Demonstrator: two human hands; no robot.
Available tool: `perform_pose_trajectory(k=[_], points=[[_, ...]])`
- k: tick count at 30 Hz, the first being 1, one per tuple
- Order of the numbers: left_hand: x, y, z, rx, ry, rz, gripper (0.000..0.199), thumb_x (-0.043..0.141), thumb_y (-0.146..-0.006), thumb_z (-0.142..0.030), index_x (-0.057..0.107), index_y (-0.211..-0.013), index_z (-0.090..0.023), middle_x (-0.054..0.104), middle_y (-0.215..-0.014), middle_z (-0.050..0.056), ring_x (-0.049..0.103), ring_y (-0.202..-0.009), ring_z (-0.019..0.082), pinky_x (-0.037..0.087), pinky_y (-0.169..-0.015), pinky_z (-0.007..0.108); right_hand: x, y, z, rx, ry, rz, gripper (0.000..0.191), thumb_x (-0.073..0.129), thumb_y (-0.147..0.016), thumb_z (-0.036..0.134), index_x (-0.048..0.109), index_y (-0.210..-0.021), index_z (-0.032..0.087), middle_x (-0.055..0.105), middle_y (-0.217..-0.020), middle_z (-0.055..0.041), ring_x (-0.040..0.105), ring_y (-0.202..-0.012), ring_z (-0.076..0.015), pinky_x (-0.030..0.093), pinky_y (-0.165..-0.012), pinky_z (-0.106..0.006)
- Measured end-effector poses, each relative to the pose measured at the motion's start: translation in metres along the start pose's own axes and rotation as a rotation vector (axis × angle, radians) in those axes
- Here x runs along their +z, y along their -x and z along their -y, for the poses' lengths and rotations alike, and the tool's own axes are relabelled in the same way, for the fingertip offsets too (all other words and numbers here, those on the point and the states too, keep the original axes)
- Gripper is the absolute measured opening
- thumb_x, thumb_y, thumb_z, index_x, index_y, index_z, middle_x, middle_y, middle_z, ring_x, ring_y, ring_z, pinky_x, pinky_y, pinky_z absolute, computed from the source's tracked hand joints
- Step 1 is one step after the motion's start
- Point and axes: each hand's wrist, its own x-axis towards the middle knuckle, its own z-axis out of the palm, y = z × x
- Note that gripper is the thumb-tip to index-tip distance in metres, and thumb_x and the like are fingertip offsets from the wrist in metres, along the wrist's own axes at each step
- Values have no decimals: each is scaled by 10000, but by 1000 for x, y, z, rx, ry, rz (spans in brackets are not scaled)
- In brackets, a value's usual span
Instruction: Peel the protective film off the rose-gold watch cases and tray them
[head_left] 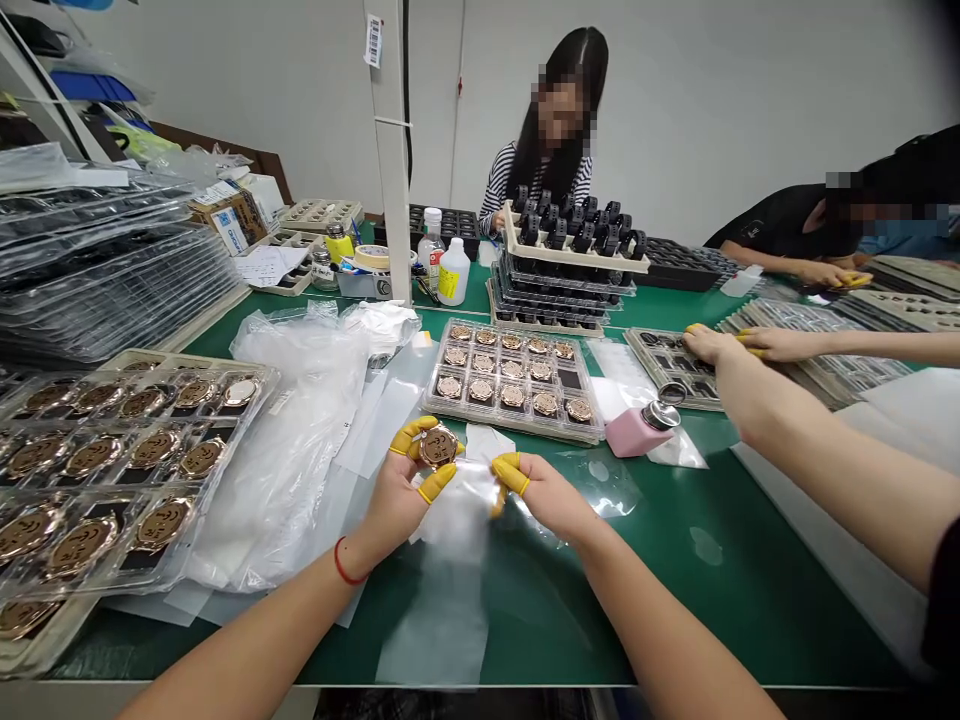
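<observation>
Left of my left grip (pixel 394 490), a tray (pixel 135 583) of watch cases (pixel 154 445). That grip pinches one rose-gold case (pixel 438 447), seemingly unfinished; my right grip (pixel 544 490) pinches clear film (pixel 474 478) beside it. Beyond, another tray (pixel 517 423) looks nearly filled.

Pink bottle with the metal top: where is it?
In the head view, the pink bottle sits right of centre, beyond the right hand and beside the clear plastic tray of rose-gold watch pieces.

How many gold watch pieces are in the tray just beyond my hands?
14 gold watch pieces: five in the far row of the tray, four in the middle row, with none at its right end, and five in the near row. More may be hidden underneath.
</observation>
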Motion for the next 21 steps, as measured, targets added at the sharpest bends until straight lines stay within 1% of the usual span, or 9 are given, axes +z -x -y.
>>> perform_pose_trajectory(k=[2, 3, 4, 6, 7, 9, 14, 17, 21], points=[[-1, 1, 1, 16, -7, 40, 514, 679, -739, -230, 389, -1163, -222, 623, -1038, 47, 629, -948, 181, 487, -888, 328, -1, 0, 0, 57, 35, 6, 475, 385, -877, 477, 545, -549, 173, 585, -603, -19, 510, -606, -136, 412, -643, -283], [-1, 1, 2, 17, -7, 51, 507, 679, -740, -224, 394, -1160, -227, 625, -1027, 38, 631, -938, 172, 491, -885, 318, -2, 0, 0, 69, 74, 1, 492, 368, -880, 484, 556, -549, 173, 584, -607, -23, 511, -618, -141, 414, -650, -287], [-1, 1, 3, 15, -5, 54, 501, 679, -741, -219, 399, -1156, -230, 628, -1013, 28, 635, -924, 163, 495, -882, 311, -2, 0, -1, 58, 123, -17, 475, 376, -876, 486, 588, -587, 175, 594, -637, -26, 521, -651, -151, 418, -670, -294], [0, 0, 4, 3, 0, 54, 490, 679, -741, -216, 410, -1149, -235, 625, -1016, 18, 639, -914, 154, 501, -882, 305, -2, 0, -2, -15, 228, -66, 352, 467, -838, 475, 662, -763, 191, 631, -788, -34, 544, -783, -179, 421, -738, -309], [0, -1, 5, -2, -5, 56, 483, 679, -740, -218, 418, -1146, -237, 619, -1036, 18, 637, -921, 153, 502, -883, 304, -2, 0, -2, -52, 263, -87, 290, 529, -807, 456, 672, -863, 209, 637, -878, -35, 544, -850, -190, 418, -770, -314], [0, -1, 6, -13, -46, 83, 463, 671, -747, -229, 434, -1145, -237, 608, -1075, 23, 631, -945, 157, 500, -894, 308, -3, 0, -3, -68, 254, -111, 284, 599, -767, 405, 653, -987, 234, 633, -988, -33, 543, -917, -197, 411, -812, -319], [-2, 1, 9, -5, -220, 155, 452, 649, -765, -258, 442, -1168, -246, 628, -1057, 24, 639, -924, 170, 516, -864, 318, -9, 0, -4, 47, 68, 53, 239, 583, -776, 354, 622, -939, 185, 647, -841, -30, 564, -770, -163, 425, -706, -289], [-2, 1, 8, -19, -273, 175, 458, 643, -768, -280, 441, -1178, -249, 636, -1066, 28, 635, -946, 182, 518, -861, 320, -13, 2, -1, 48, 108, 26, 253, 593, -762, 330, 579, -968, 184, 625, -783, -14, 545, -715, -146, 415, -664, -274], [-2, 1, 5, -56, -292, 238, 462, 623, -778, -292, 436, -1197, -243, 639, -1068, 34, 639, -931, 179, 511, -870, 322, -13, 3, 5, 2, 264, 8, 140, 511, -792, 295, 583, -756, 181, 609, -776, -15, 531, -722, -146, 405, -674, -275]])
